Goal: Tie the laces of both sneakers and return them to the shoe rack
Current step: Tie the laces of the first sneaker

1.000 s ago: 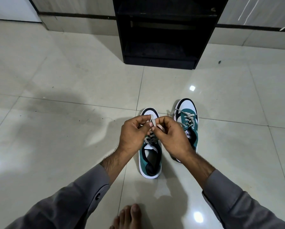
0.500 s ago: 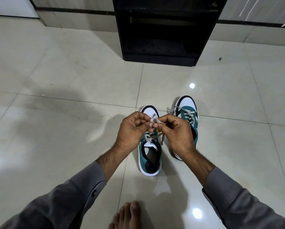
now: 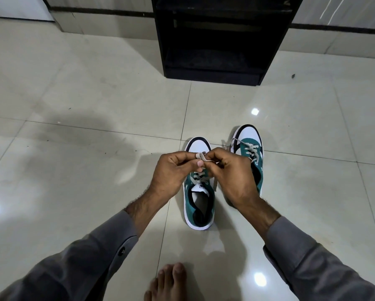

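Two green, white and black sneakers stand side by side on the tiled floor. Over the left sneaker [image 3: 199, 205], my left hand [image 3: 171, 170] and my right hand [image 3: 234, 174] meet, each pinching part of its grey lace [image 3: 200, 157], which is looped between the fingertips. My hands hide the sneaker's front lacing. The right sneaker [image 3: 250, 148] sits partly behind my right hand, its lace loose and trailing to the left. The black shoe rack [image 3: 217, 38] stands open ahead against the wall.
A bare foot [image 3: 169, 283] rests on the floor near the bottom edge, just behind the left sneaker. Glossy tiles [image 3: 73, 148] spread out on both sides. The wall base runs along the top.
My hands have kept working the left sneaker's lace, the fingertips shifting and the loop now lying over my left thumb. The sneakers have stayed in place.
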